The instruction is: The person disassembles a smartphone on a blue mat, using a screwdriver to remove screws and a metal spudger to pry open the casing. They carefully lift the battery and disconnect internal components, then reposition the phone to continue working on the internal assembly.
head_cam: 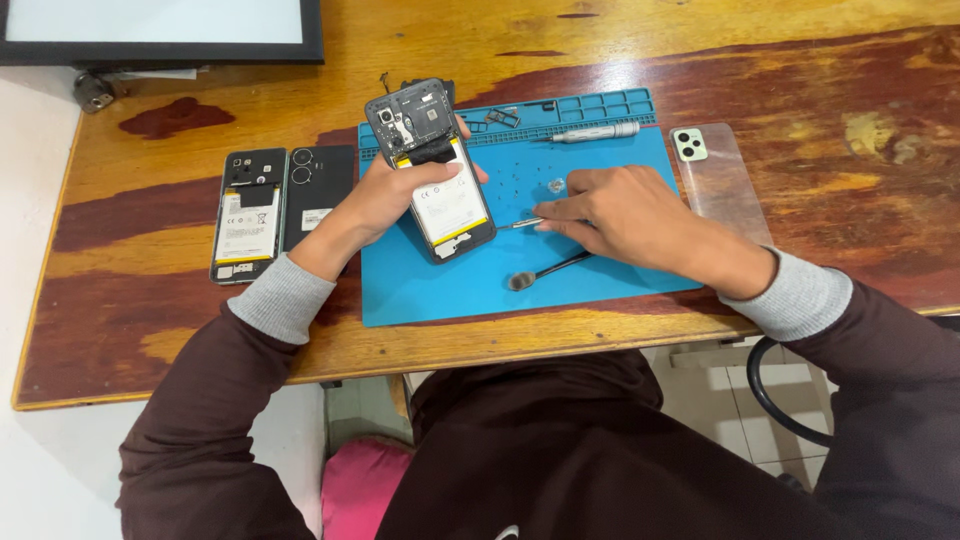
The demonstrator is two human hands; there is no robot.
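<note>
A wooden bench [200,330] is carrying everything here, and a blue work mat [440,285] is lying on it under both hands. The person is holding an opened phone [435,170], back cover off and battery showing, tilted up above the mat's left half; the left hand [385,200] is wrapping round its left edge, fingers [435,172] pressing across the battery face. The right hand [620,210] is resting on the mat just right of the phone, its fingers [560,212] closing together on a slim metal tool, likely tweezers [520,223], whose tip is pointing toward the phone's lower edge.

Judging from this, the step in hand looks like small-part work inside the open phone, and the next move probably calls for a steady, fine approach of the tool tip to the board.

Beyond the left hand, a second opened phone [247,215] and a black back cover [318,190] are lying side by side. Past the right fingers a precision screwdriver [598,132] is lying along the mat's tray edge, and a clear case [715,180] is lying further right. Just below the right fingers a dark spudger [545,272] is lying. Tiny screws [555,186] are sitting near the right fingers and could be knocked.
</note>
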